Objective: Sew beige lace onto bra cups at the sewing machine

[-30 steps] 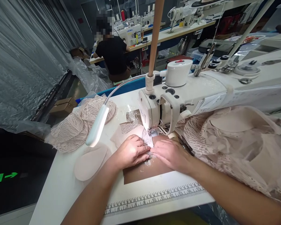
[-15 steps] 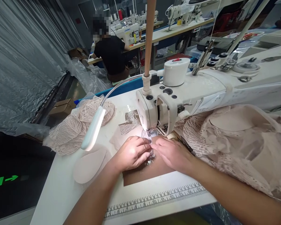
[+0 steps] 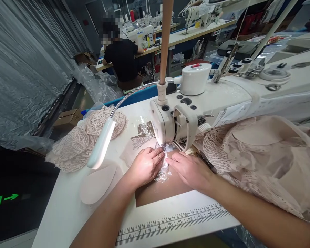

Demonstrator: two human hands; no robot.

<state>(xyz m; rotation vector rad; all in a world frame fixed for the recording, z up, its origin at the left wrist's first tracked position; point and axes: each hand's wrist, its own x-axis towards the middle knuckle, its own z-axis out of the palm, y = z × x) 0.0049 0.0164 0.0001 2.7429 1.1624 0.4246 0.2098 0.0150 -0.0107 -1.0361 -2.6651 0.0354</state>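
Observation:
A white sewing machine (image 3: 161,122) stands over a small piece of pale lace and mesh fabric (image 3: 129,151), part of which lies under the needle area. My left hand (image 3: 147,166) is closed at the fabric's left side, its fingers pressed together, fingertips beside the presser foot. On the other side, my right hand (image 3: 189,168) has its fingers bent, with the fingertips at the fabric's right edge. A brown plate (image 3: 167,191), shiny with clear tape in the middle, lies beneath both hands. My fingers hide much of the fabric between them.
Stacked lace pieces (image 3: 72,148) and a beige oval cup piece (image 3: 97,184) lie left. A lamp (image 3: 101,144) hangs on a bent neck over the table. Heaped lace fabric (image 3: 271,155) covers the right. A printed ruler (image 3: 170,224) runs along the front edge. A person (image 3: 122,62) sits behind.
My left fingers have moved slightly forward and up toward the presser foot. The gap between my hands has widened, showing more of the pale fabric and the tape below.

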